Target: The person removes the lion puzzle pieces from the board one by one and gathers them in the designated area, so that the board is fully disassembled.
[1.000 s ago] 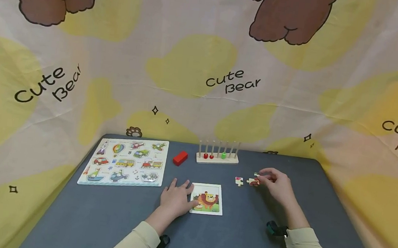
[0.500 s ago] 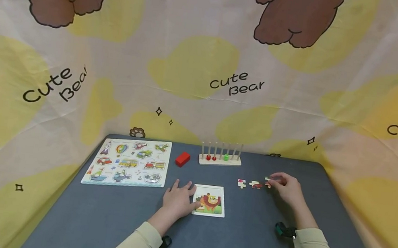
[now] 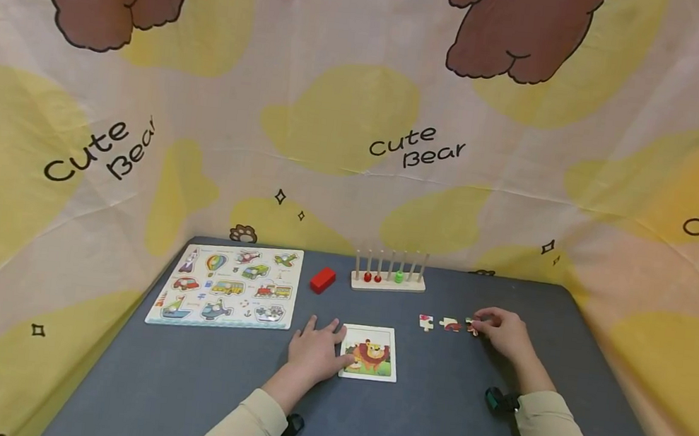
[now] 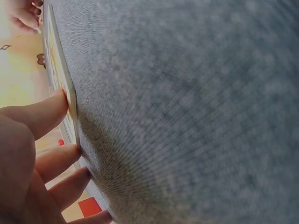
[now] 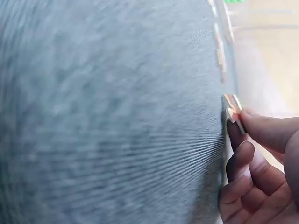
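A small lion puzzle in a white square frame [image 3: 370,353] lies on the dark table. My left hand [image 3: 312,353] rests at its left side with fingers spread; the left wrist view shows the thumb [image 4: 49,112] on top of the frame and the forefinger against its edge. Further right, my right hand [image 3: 506,335] pinches a jigsaw piece [image 3: 471,327] between thumb and fingers, at or just above the tabletop. In the right wrist view the pinched piece [image 5: 233,109] is tilted. Two more jigsaw pieces, a pink-and-white one [image 3: 426,323] and a brown-and-white one [image 3: 450,324], lie left of it.
A large vehicle puzzle board [image 3: 225,287] lies at the back left. Beside it is a red block [image 3: 322,280]. At the back stands a wooden peg rack [image 3: 387,284] with red and green beads. Patterned cloth [image 3: 334,117] hangs behind the table.
My right hand has moved right with the pinched jigsaw piece, away from the other two, then lowered slightly. My left hand stays on the frame. The head view has shifted a little.
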The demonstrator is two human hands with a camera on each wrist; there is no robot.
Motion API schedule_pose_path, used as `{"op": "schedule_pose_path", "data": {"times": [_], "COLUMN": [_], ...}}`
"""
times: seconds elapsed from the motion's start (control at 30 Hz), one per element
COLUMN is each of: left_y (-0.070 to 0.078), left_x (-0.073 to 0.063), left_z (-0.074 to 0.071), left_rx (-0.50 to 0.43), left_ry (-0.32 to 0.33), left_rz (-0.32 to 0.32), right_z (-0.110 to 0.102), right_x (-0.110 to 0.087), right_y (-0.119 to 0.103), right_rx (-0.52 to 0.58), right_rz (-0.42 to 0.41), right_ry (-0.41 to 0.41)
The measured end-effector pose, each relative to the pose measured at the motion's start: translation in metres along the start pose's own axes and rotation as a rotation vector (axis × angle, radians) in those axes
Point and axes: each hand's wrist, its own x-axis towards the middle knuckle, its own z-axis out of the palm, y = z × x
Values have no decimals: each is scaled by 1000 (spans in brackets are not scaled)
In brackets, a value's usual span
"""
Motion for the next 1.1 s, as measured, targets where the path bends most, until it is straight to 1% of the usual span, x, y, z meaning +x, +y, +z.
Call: {"op": "schedule_pose_path", "data": {"times": [0.23, 0.3, 0.43, 0.53, 0.67, 0.83, 0.97, 1.1], "left_y": [3, 3, 2, 2, 2, 0, 0, 0], "left_x": [0, 0, 1, 1, 0, -1, -1, -1], "left_z": [-1, -1, -1, -1, -2, -3, -3, -5], "left_rx": [-31, -34, -37, -38, -33, -30, -34, -34], "left_ry": [-16, -22, -16, -12, -11, -14, -22, -29], "left_rz": [-15, -23, -29, -21, -9, -18, -22, -13], "right_z": [5, 6, 6, 1, -8, -15, -15, -10], "right_x": [-1, -1, -1, -1, -4, -6, -10, -15], "right_y": [5, 5, 4, 1, -10, -29, -41, -53], "right_rx": [-90, -93, -84, -87, -71, -42, -22, 7], "right_rz": [-39, -39, -45, -54, -82, -130, -153, -166], "right_ry": [52, 60, 50, 58, 79, 85, 87, 89]}}
